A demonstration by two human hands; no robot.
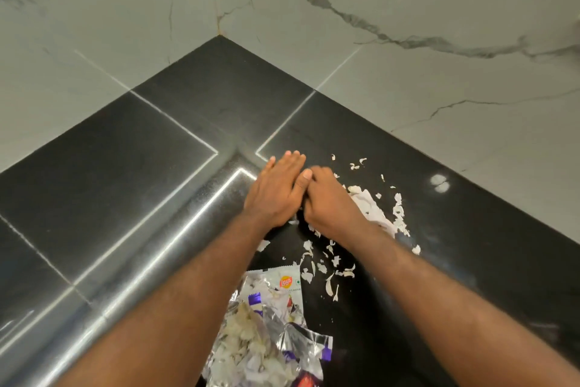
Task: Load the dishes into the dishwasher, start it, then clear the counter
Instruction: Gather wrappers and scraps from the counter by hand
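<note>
Left hand [276, 195] flat; right hand [332, 207] clutches papery peels [373, 211].

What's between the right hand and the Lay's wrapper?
Head view: scattered white scraps on black counter lie between right hand and Lay's wrapper.

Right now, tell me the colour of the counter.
The counter is glossy black, head view.

Glary counter [110, 167], slight motion blur
</note>
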